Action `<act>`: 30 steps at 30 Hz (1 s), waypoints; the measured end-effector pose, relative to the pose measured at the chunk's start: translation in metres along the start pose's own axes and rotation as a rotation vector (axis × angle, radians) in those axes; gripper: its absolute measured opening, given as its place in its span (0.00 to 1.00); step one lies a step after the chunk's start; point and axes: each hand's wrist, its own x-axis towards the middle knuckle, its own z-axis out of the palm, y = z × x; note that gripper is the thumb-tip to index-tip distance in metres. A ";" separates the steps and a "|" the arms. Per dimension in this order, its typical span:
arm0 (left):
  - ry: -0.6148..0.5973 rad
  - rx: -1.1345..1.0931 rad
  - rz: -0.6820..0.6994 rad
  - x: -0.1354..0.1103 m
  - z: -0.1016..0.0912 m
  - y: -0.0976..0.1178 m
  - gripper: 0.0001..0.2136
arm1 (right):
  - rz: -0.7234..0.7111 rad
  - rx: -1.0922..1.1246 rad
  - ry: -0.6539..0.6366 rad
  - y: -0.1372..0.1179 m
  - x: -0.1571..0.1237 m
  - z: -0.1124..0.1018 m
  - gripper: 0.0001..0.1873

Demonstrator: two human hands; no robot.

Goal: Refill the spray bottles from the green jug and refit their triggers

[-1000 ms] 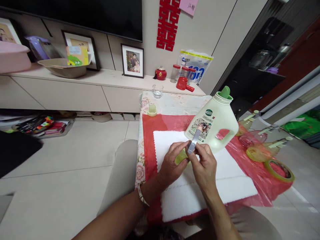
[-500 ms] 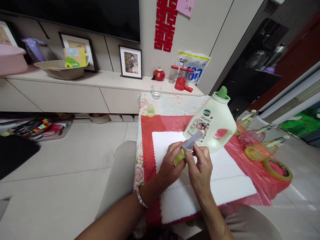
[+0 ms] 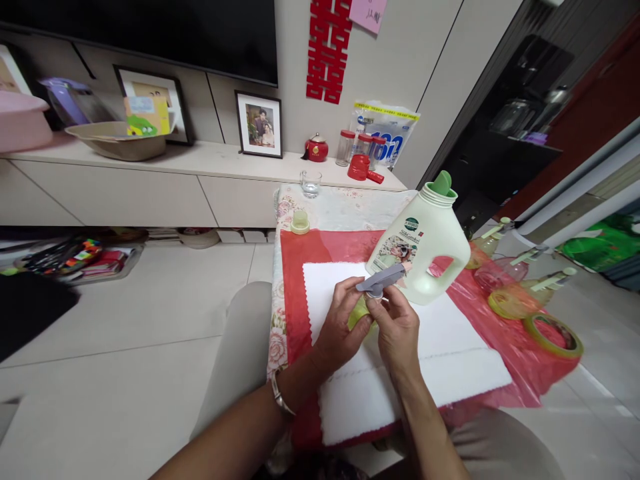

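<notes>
Above a white cloth [image 3: 460,367], my left hand [image 3: 343,323] is closed around a small yellow-green spray bottle [image 3: 358,313]. Its grey trigger spray head [image 3: 383,280] sticks up between my two hands, its pinkish tip pointing right. My right hand [image 3: 399,327] is closed, thumb and fingers pinching the spray head at its collar. Much of the bottle is hidden behind my fingers. Just beyond stands a large pale green detergent jug [image 3: 425,233] with its green spout [image 3: 442,183] uncovered. A translucent green cap [image 3: 300,223] sits at the table's left side.
Red plastic sheeting [image 3: 300,300] lies under the cloth. On the right are several spray bottles [image 3: 523,300] and a tape roll [image 3: 553,335]. A glass cup [image 3: 311,184] stands at the table's far edge, before a cabinet [image 3: 215,163] holding jars [image 3: 345,148] and a red scoop [image 3: 360,168].
The grey spray head has turned a little within my fingers and now lies more level. My right hand has shifted slightly left; my left hand keeps its hold on the bottle.
</notes>
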 end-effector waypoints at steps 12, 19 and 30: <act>-0.014 -0.008 -0.001 0.001 0.000 0.003 0.23 | -0.011 0.006 0.038 0.001 -0.002 0.008 0.20; -0.012 -0.006 0.025 0.000 0.000 0.002 0.22 | -0.053 0.008 -0.058 0.006 -0.001 -0.003 0.17; -0.003 -0.023 -0.003 0.002 0.000 0.004 0.22 | -0.055 -0.033 0.000 -0.001 -0.002 0.007 0.17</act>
